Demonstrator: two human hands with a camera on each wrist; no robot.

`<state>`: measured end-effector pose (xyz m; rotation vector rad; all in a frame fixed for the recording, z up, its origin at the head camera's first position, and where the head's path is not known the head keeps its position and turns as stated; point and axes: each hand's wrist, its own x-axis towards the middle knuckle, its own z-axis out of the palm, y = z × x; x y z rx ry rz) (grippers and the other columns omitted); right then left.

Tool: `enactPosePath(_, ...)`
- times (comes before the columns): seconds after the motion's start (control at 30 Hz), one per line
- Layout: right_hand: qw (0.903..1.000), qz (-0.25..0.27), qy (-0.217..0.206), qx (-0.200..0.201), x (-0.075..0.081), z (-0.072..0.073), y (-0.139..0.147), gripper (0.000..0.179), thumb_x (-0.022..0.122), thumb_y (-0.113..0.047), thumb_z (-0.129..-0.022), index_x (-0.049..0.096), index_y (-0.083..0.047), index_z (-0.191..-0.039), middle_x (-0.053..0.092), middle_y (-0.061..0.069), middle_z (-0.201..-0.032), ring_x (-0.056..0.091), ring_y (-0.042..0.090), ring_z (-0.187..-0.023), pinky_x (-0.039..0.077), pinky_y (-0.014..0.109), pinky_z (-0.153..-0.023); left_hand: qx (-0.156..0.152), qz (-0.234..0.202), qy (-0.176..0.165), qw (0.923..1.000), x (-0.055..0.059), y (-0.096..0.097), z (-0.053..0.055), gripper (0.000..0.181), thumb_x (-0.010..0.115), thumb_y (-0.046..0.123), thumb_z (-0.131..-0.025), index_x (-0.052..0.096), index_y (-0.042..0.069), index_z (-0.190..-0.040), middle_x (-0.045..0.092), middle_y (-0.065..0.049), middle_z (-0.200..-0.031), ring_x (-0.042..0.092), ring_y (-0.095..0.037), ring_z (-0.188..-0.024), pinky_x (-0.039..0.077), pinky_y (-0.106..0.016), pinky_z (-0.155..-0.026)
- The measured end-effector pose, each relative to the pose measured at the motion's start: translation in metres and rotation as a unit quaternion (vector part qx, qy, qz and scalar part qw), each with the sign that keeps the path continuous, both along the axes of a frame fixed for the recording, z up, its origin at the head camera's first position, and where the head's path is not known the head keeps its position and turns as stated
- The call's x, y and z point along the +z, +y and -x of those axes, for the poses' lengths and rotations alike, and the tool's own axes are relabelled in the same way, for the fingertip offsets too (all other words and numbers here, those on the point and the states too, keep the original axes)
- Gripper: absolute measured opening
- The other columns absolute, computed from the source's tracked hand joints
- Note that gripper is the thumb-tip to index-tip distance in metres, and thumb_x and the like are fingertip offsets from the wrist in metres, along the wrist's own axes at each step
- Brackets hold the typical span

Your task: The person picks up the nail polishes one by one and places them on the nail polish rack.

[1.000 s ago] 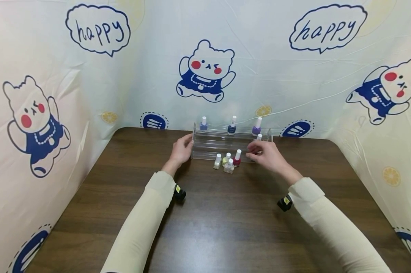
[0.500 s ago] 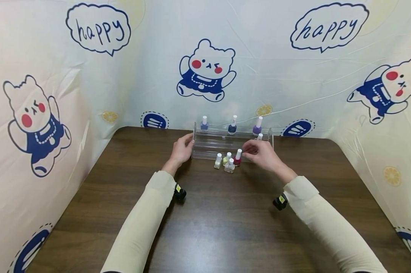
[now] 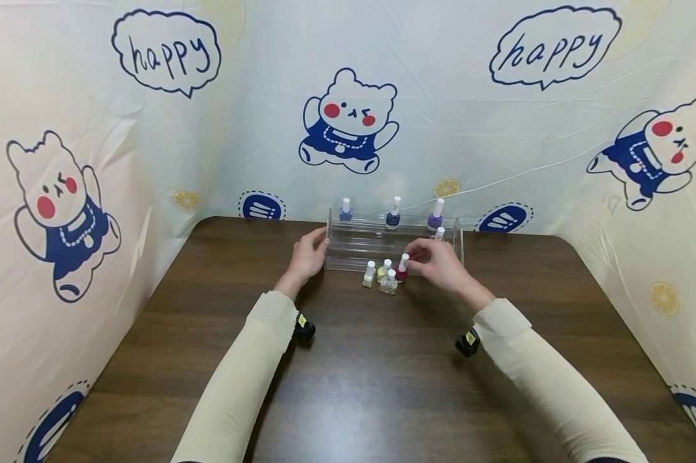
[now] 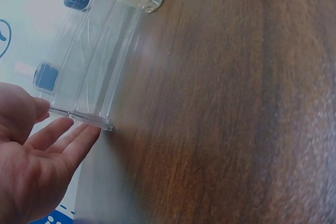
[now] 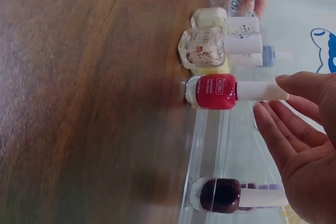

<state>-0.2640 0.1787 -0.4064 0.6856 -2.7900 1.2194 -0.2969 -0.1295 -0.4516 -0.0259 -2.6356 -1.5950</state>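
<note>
A clear acrylic tiered rack [image 3: 359,243] stands near the table's back edge. My left hand [image 3: 309,257] touches its left end panel, fingers fairly straight in the left wrist view. In front of the rack is a cluster of nail polish bottles: a red nail polish [image 5: 216,92], a glitter nail polish [image 5: 205,47], and pale yellow nail polishes [image 3: 369,274]. My right hand [image 3: 437,262] is at the red bottle's white cap. In the right wrist view its thumb and fingertips lie on either side of that cap, without a clear pinch. The red bottle stands upright on the table.
On the rack's top tier stand a light blue bottle [image 3: 346,211], a dark blue bottle [image 3: 392,215] and a purple bottle [image 3: 435,217]. A dark bottle [image 5: 223,195] stands lower at the rack's right. Behind hangs a printed cloth [image 3: 440,122]. The brown table [image 3: 371,373] stretches in front.
My right hand has moved left from the rack's right part to the red nail polish. My left hand has stayed at the rack's left end. The bottles have not moved.
</note>
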Motion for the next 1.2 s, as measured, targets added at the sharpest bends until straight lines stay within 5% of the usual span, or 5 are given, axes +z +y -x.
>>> enactPosePath(0.8,0.9995,-0.007,0.014,-0.028,-0.005,0.002,-0.004,0.011,0.073,-0.009,-0.095,0.074,-0.003,-0.105,0.075,0.011,-0.1,0.07,0.025,-0.091,0.059,0.041,-0.079,0.003,0.007,0.01,0.9999,-0.001,0.001,0.001,0.043,0.051,0.014,-0.108,0.051,0.011,-0.151,0.06,-0.017,-0.144,0.057,-0.033,-0.132,0.043,-0.045,-0.113)
enactPosePath(1.2,0.9994,-0.019,0.016,-0.024,0.009,-0.001,0.001,0.016,0.07,-0.009,-0.098,0.073,0.0,-0.11,0.075,0.014,-0.105,0.071,0.027,-0.093,0.06,0.043,-0.081,0.001,0.008,0.011,0.9999,-0.003,0.0,0.002,0.043,0.051,0.015,-0.108,0.051,0.012,-0.151,0.059,-0.016,-0.144,0.057,-0.032,-0.131,0.044,-0.045,-0.112)
